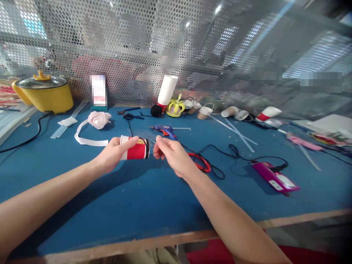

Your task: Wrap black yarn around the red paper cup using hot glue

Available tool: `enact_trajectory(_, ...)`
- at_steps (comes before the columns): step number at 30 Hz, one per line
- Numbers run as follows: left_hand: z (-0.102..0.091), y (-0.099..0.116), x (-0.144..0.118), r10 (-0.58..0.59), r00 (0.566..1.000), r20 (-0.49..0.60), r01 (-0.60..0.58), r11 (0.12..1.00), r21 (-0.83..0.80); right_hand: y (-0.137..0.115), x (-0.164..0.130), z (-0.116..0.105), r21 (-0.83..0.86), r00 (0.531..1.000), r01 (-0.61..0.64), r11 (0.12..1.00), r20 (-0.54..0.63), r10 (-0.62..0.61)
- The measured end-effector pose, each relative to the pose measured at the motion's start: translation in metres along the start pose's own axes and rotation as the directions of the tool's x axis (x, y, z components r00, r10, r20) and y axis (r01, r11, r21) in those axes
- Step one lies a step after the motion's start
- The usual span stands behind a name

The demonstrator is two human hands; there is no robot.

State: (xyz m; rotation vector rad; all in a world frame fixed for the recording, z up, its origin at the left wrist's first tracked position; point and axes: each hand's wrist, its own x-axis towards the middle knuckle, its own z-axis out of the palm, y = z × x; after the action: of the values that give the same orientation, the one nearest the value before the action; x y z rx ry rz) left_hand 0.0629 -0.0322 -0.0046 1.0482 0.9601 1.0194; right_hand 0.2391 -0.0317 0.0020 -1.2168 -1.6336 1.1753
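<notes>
My left hand (pixel 114 154) is wrapped around a red and white paper cup (pixel 134 151), which lies sideways above the table. Black cord (pixel 147 149) circles the cup's end on the right, and a strand runs from the cup toward a ball of black yarn (pixel 156 110) at the back. Just right of that end, my right hand (pixel 172 154) is closed in a pinch. Whatever its fingertips hold is too small to make out. Beyond the right hand lies a blue glue gun (pixel 162 128) with a clear stick in its rear.
A yellow electric pot (pixel 46 95) stands back left, near a white ribbon roll (pixel 99 120). Pliers (pixel 129 110), stacked white cups (pixel 168 90) and a yellow woven basket (pixel 175 108) line the back. Black cable winds right to a purple power strip (pixel 275 178).
</notes>
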Motion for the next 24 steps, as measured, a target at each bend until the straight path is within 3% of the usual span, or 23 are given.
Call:
enact_trajectory(5,0.000,-0.006,-0.004,0.117,0.991,0.061,-0.129,0.960,0.249,0.009,0.002,0.005,-0.093,0.990,0.077,0.993,-0.113,-0.087)
enact_trajectory(8,0.001,-0.010,-0.006,0.139,0.983,0.123,-0.177,0.904,0.389,0.013,0.003,0.008,-0.129,0.986,0.122,0.984,-0.096,-0.135)
enact_trajectory(15,0.004,-0.017,-0.008,0.169,0.955,0.243,-0.263,0.863,0.432,0.011,0.000,0.018,-0.145,0.992,0.119,0.982,-0.026,-0.124)
enact_trajectory(20,0.005,-0.017,-0.008,0.143,0.961,0.237,-0.231,0.887,0.401,0.009,0.001,0.020,0.070,1.000,-0.010,0.998,0.008,0.009)
enact_trajectory(24,0.006,-0.015,-0.008,0.114,0.970,0.213,-0.189,0.909,0.371,0.006,0.003,0.017,0.302,0.986,-0.159,0.940,0.094,0.137)
